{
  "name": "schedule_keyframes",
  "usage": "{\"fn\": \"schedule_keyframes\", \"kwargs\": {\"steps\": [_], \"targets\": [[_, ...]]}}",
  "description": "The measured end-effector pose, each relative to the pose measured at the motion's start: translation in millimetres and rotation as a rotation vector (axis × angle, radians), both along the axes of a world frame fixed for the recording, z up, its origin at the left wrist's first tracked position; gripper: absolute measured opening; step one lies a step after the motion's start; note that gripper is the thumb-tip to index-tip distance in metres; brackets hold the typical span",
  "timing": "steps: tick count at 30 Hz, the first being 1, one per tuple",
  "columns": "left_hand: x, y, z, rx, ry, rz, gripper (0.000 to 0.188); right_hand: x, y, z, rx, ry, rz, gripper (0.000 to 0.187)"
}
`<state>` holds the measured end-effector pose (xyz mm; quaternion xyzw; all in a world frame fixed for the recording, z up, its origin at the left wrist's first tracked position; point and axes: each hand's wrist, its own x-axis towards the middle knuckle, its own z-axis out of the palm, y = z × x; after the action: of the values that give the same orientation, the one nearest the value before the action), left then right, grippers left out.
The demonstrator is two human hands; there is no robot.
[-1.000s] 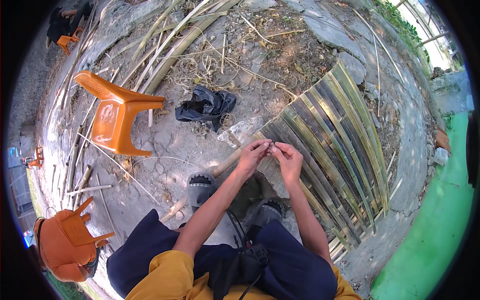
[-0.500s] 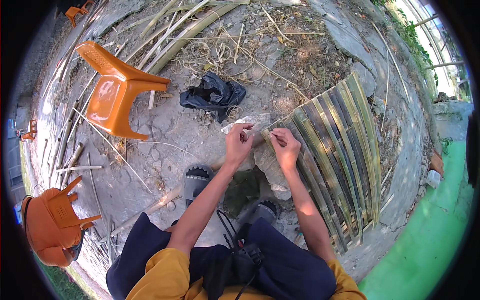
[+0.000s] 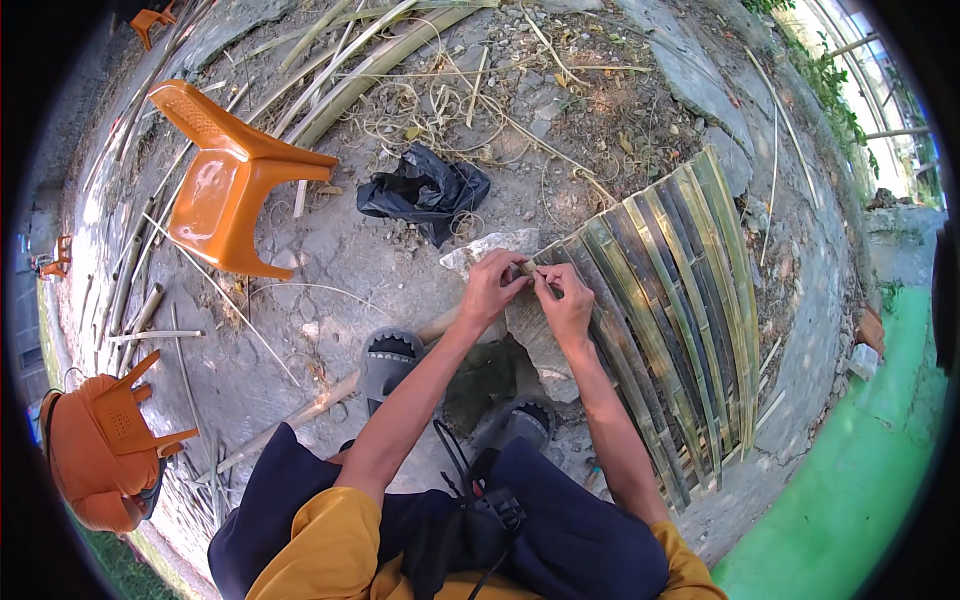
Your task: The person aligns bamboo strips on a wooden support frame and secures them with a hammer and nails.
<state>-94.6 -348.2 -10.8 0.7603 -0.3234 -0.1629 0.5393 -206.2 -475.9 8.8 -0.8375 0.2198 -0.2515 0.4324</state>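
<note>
A panel of split bamboo slats (image 3: pixel 665 290), green, yellow and dark brown, fans out on the ground to my right. My left hand (image 3: pixel 490 288) is closed, thumb and fingers pinching the slat end at the panel's upper left corner. Right beside it, my right hand (image 3: pixel 566 308) is also closed in a pinch at that corner. Whatever lies between the right fingertips is too small to make out. A pale stone (image 3: pixel 490 248) lies just beyond my left hand, and a flat rock slab (image 3: pixel 541 352) sits below the hands.
A black plastic bag (image 3: pixel 425 190) lies ahead on the dirt. To the left stand an orange plastic chair (image 3: pixel 225 190) and, lower down, a person in orange (image 3: pixel 95 450). Bamboo poles (image 3: pixel 380 70) and thin strips are scattered around. My sandalled foot (image 3: pixel 388 365) is near the slab.
My left hand has moved right and closed on the slat end, where its fingers were apart from it before. My right hand has shifted slightly left, bringing both hands together.
</note>
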Motion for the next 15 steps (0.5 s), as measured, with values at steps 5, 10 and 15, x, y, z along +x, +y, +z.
{"fn": "schedule_keyframes", "kwargs": {"steps": [5, 10, 15], "targets": [[1.4, -4.0, -2.6, -0.049, -0.031, -0.006, 0.037, -0.5, 1.0, 8.7, -0.114, 0.021, 0.060, 0.025], [1.2, -4.4, -1.1, -0.043, -0.025, -0.038, 0.035, -0.3, 0.9, 10.4, -0.130, 0.027, 0.037, 0.026], [-0.2, -7.3, -5.8, -0.069, -0.027, -0.053, 0.032, 1.6, 3.5, 7.7, -0.151, 0.036, 0.043, 0.026]]}}
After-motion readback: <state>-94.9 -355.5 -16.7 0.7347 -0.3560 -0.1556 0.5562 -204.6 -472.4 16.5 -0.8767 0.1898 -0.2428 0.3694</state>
